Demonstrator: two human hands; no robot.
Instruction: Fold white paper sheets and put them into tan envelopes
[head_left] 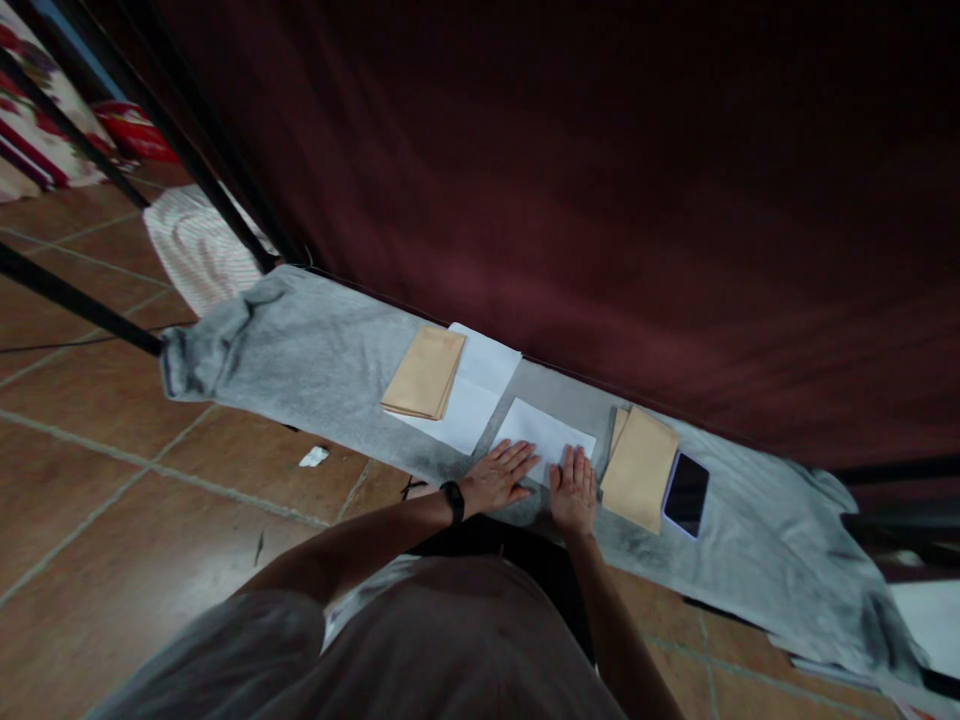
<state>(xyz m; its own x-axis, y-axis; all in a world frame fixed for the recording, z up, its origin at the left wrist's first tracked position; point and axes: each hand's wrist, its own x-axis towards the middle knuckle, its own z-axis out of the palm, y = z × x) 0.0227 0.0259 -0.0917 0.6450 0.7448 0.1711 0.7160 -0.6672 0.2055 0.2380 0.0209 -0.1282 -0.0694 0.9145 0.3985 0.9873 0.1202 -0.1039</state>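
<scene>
A sheet of white paper [546, 428], seemingly folded, lies on the grey cloth in front of me. My left hand [501, 474] rests flat on its left part, fingers stretched out, a dark band on the wrist. Flat on the right part of the same paper is my right hand [574, 496], its fingers extended. To the left, a stack of brown envelopes [426, 372] sits on more white sheets [487, 362]. Close by my right hand lies another pile of brown envelopes [642, 466].
A phone [688, 494] lies beside the right-hand envelopes. The grey cloth [322, 350] covers a long narrow surface against a dark red curtain [570, 200]. Black metal poles [82, 300] stand at left. A white scrap [314, 457] lies on the tiled floor [150, 520].
</scene>
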